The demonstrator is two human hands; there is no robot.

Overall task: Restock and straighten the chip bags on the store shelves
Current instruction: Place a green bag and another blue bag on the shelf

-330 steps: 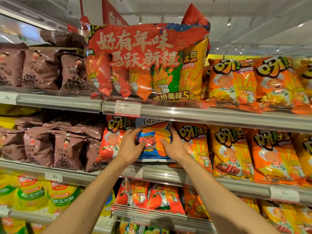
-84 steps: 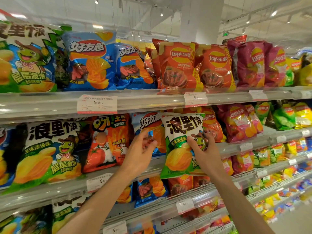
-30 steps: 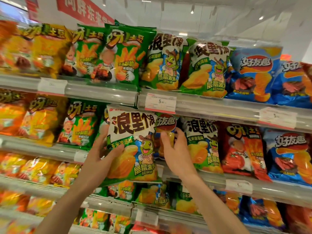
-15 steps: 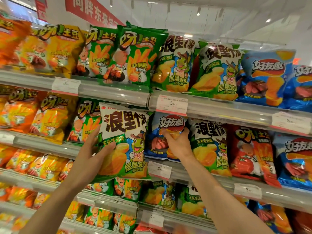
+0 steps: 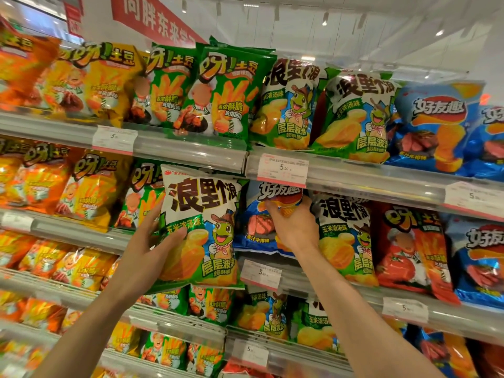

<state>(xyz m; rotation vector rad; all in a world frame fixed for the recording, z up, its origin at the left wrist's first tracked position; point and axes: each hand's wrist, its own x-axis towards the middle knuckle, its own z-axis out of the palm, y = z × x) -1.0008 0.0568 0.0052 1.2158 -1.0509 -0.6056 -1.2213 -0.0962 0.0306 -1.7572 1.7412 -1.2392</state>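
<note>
A white-and-green chip bag with a frog figure [image 5: 207, 230] is held upright in front of the middle shelf, with my left hand [image 5: 148, 246] gripping its left edge. Just right of it a blue chip bag [image 5: 256, 222] stands on the middle shelf [image 5: 354, 293]. My right hand [image 5: 293, 227] grips that blue bag on its right part, fingers curled over its front. A second frog bag [image 5: 346, 241] stands right of the blue one.
The top shelf [image 5: 191, 151] carries yellow, green, frog and blue bags in a row. A red bag [image 5: 411, 246] and another blue bag [image 5: 482, 263] stand at the right of the middle shelf. Orange and yellow bags fill the left. Price tags [image 5: 282, 170] hang on the rails.
My left hand has lifted the frog bag slightly and kept it left of the blue bag. My right hand has moved up a little on the blue bag. The view has shifted slightly left.
</note>
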